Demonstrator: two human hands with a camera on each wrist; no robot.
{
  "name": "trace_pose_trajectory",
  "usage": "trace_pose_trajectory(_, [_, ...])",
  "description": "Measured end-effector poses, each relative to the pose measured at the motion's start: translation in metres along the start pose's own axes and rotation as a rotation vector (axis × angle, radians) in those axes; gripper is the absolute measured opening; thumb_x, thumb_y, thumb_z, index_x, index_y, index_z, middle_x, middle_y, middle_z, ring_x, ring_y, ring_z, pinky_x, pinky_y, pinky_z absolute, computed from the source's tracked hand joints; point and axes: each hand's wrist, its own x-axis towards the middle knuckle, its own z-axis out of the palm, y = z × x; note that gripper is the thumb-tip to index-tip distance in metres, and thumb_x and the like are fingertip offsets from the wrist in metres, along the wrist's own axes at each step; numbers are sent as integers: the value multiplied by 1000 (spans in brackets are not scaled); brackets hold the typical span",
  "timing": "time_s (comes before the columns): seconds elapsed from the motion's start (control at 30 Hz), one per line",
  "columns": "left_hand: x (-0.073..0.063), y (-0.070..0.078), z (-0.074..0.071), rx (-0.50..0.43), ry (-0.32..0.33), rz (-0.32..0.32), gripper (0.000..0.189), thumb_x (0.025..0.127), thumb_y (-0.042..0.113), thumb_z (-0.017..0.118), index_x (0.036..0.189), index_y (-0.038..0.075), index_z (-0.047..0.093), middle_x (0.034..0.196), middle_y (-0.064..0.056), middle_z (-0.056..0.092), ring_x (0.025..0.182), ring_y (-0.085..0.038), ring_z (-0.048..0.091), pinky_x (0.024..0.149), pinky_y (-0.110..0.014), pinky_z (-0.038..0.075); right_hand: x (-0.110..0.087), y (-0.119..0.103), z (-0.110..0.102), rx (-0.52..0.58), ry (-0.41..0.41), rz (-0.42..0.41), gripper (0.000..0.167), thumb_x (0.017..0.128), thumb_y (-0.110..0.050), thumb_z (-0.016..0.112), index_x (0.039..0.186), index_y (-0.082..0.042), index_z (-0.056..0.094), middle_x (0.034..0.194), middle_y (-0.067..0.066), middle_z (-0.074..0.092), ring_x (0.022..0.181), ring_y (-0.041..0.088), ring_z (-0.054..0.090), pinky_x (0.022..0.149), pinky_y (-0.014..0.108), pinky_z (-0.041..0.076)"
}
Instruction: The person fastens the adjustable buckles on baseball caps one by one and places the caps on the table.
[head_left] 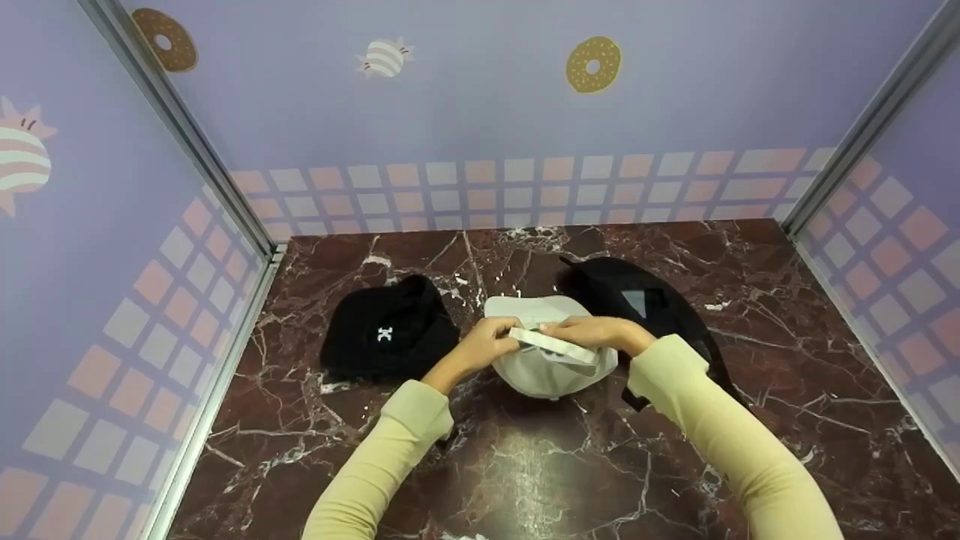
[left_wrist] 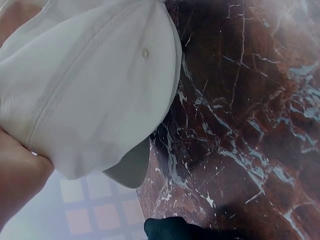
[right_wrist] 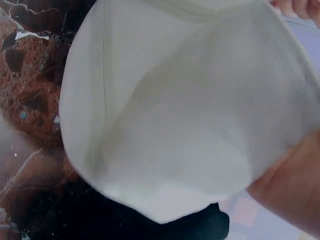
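A dark-red marbled tabletop [head_left: 540, 480] is bordered by lilac patterned walls [head_left: 487, 112]. Left of the grip, a black cap [head_left: 367, 334] is laid. The white cap [head_left: 544, 379] is held by its rim between the left hand [head_left: 484, 346], fingers closed in a pinch, and the right hand [head_left: 596, 330], fingers closed over the edge. Right of the grip, a larger black hat [head_left: 679, 311] is laid.

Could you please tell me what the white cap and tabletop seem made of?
The white cap looks like matte fabric, probably cotton: seams and an eyelet show. The tabletop looks like polished marble, given its pale veins and glossy reflection, perhaps imitation.
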Motion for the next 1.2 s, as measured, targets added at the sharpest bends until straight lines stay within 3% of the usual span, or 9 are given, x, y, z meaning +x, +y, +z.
trace_pose_trajectory(0.23, [0, 0, 2, 31, 15, 2, 9, 73, -2, 48, 73, -8, 54, 62, 3, 42, 58, -6, 37, 56, -16, 31, 3, -2, 9, -40, -160, 105, 59, 93, -48, 22, 134, -9, 37, 133, 10, 42, 118, 20, 41, 98, 34, 32])
trace_pose_trajectory(0.5, [-1, -6, 0, 48, 70, -44, 10, 74, -2, 47, 72, -9, 53, 57, 4, 37, 54, -5, 32, 52, -17, 27, -3, 9, 12, 163, -288, 65, 68, 89, -56, 21, 142, -14, 14, 146, 11, 17, 133, 26, 17, 108, 40, 15])
trace_pose_trajectory(0.53, [-1, -7, -1, 44, 75, -47, 10, 74, -2, 47, 71, -9, 53, 56, 4, 36, 54, -6, 32, 52, -17, 27, -5, 11, 12, 198, -307, 46, 70, 89, -57, 22, 142, -13, 11, 147, 12, 14, 134, 27, 14, 109, 40, 14])
trace_pose_trajectory(0.67, [-2, -12, -2, 30, 113, -61, 11, 76, -2, 47, 69, -10, 51, 56, 3, 36, 54, -7, 33, 52, -17, 27, -12, 18, 7, 187, -330, -106, 66, 85, -58, 33, 123, -6, 44, 118, 5, 51, 109, 13, 48, 94, 27, 36])
trace_pose_trajectory(0.77, [-3, -15, -5, 20, 148, -72, 10, 76, -2, 48, 69, -10, 51, 56, 4, 37, 54, -6, 34, 52, -17, 27, -19, 23, 3, 123, -328, -204, 61, 78, -58, 50, 110, -5, 53, 102, -3, 56, 91, 2, 50, 81, 18, 39])
trace_pose_trajectory(0.8, [-4, -16, -6, 12, 154, -78, 10, 75, -3, 48, 69, -10, 50, 57, 4, 37, 54, -6, 34, 52, -17, 27, -22, 24, 2, 110, -328, -221, 67, 75, -56, 56, 117, -4, 50, 110, 0, 56, 96, 3, 50, 83, 19, 39])
trace_pose_trajectory(0.93, [-6, -22, -8, -20, 178, -108, 8, 73, -4, 48, 67, -8, 48, 57, 4, 37, 53, -4, 33, 51, -17, 27, -26, 28, 9, -8, -218, -241, 65, 72, -35, 70, 125, -6, 47, 121, 6, 54, 105, 8, 50, 90, 22, 38])
trace_pose_trajectory(1.03, [-6, -26, -8, -53, 199, -128, 7, 71, -5, 47, 64, -7, 45, 57, 5, 38, 52, -4, 33, 49, -17, 27, -24, 28, 18, -148, -29, -284, 37, 72, -18, 69, 106, -8, 60, 91, -2, 61, 79, 5, 53, 74, 20, 43])
trace_pose_trajectory(1.2, [-5, -30, -9, -109, 219, -147, 5, 70, -5, 47, 66, -8, 46, 60, 4, 41, 55, -5, 36, 51, -18, 28, -21, 27, 25, -231, 220, -315, 6, 73, -5, 56, 77, -4, 60, 59, -7, 39, 49, 1, 30, 49, 17, 28])
